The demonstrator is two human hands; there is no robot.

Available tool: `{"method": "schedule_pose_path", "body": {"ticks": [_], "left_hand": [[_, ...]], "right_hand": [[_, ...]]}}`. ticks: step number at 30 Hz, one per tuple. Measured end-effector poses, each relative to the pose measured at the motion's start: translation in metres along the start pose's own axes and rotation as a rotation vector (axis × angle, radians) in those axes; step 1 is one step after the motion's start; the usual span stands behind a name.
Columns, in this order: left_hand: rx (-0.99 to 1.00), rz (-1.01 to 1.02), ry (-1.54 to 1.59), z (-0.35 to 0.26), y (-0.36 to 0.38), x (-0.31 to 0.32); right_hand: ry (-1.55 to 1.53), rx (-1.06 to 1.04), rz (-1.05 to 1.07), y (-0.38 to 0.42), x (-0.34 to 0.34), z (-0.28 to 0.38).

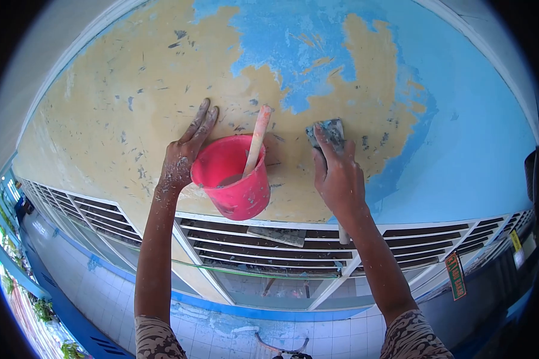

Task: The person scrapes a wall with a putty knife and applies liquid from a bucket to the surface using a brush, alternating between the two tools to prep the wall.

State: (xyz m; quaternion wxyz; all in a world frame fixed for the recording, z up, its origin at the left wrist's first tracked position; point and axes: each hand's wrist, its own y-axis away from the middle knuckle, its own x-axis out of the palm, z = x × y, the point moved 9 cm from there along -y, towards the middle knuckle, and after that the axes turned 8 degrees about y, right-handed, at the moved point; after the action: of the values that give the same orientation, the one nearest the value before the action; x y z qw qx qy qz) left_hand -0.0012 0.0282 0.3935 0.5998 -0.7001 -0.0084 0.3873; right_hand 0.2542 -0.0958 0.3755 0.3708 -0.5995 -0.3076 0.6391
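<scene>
To work the scraper (335, 128) well against the wall (126, 131), we judged that its blade wanted a low, even angle and light pressure from the fingers, with the bucket (239, 196) held level beside it. Our right hand (341, 175) pinched the scraper, index finger laid along the blade, over the tan part of the wall to the right of the bucket. Our left hand (181, 157) was at the bucket's left rim, two fingers stretched upward close together; how the rest gripped it we could not tell. The scraper looked dark and flat, smeared grey and pale blue. The bucket was pinkish red, grey-spattered outside, with some grey matter (230, 180) and a leaning stick (257, 139) inside. Ragged blue paint (473, 119) bordered the grey-flecked tan.
</scene>
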Motion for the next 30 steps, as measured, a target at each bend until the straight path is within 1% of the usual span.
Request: {"method": "schedule_pose_path", "body": {"ticks": [2, 5, 6, 9, 11, 13, 14, 15, 17, 20, 24, 27, 29, 30], "left_hand": [[-0.010, 0.016, 0.015, -0.001, -0.001, 0.001], [-0.032, 0.021, 0.040, 0.001, -0.001, 0.002], [-0.033, 0.024, 0.042, 0.001, -0.001, 0.002], [-0.014, 0.027, 0.061, -0.003, 0.001, 0.002], [-0.015, 0.030, 0.029, 0.000, -0.001, 0.001], [0.000, 0.019, 0.017, 0.000, 0.001, 0.001], [0.015, 0.008, 0.008, -0.001, 0.000, 0.001], [0.016, 0.010, 0.007, -0.002, 0.000, 0.001], [-0.026, 0.026, 0.013, 0.001, -0.001, 0.003], [-0.044, 0.041, 0.069, -0.004, 0.000, 0.000], [-0.020, 0.017, 0.030, 0.000, 0.003, 0.002], [-0.039, 0.022, 0.023, 0.001, 0.000, 0.002], [-0.031, 0.035, 0.074, 0.005, 0.000, 0.004], [-0.030, 0.037, 0.073, 0.005, -0.001, 0.005]], "right_hand": [[0.022, -0.028, -0.060, -0.009, -0.008, 0.007], [-0.043, 0.039, -0.062, -0.058, -0.019, 0.030], [-0.043, 0.041, -0.058, -0.060, -0.020, 0.030], [-0.034, 0.031, -0.043, -0.049, -0.018, 0.028], [-0.021, 0.074, 0.046, -0.017, -0.003, 0.013], [0.006, 0.030, 0.016, -0.006, 0.001, 0.012], [0.035, -0.013, -0.014, -0.008, -0.002, 0.014], [0.034, -0.011, -0.013, -0.014, 0.001, 0.015], [-0.012, 0.079, 0.025, -0.040, -0.010, 0.030], [-0.018, 0.041, 0.012, -0.037, -0.009, 0.027], [0.020, 0.056, 0.060, -0.012, 0.005, 0.015], [-0.007, 0.056, 0.056, -0.034, 0.000, 0.024], [-0.049, 0.040, -0.017, -0.059, -0.007, 0.042], [-0.050, 0.044, -0.017, -0.058, -0.007, 0.041]]}}
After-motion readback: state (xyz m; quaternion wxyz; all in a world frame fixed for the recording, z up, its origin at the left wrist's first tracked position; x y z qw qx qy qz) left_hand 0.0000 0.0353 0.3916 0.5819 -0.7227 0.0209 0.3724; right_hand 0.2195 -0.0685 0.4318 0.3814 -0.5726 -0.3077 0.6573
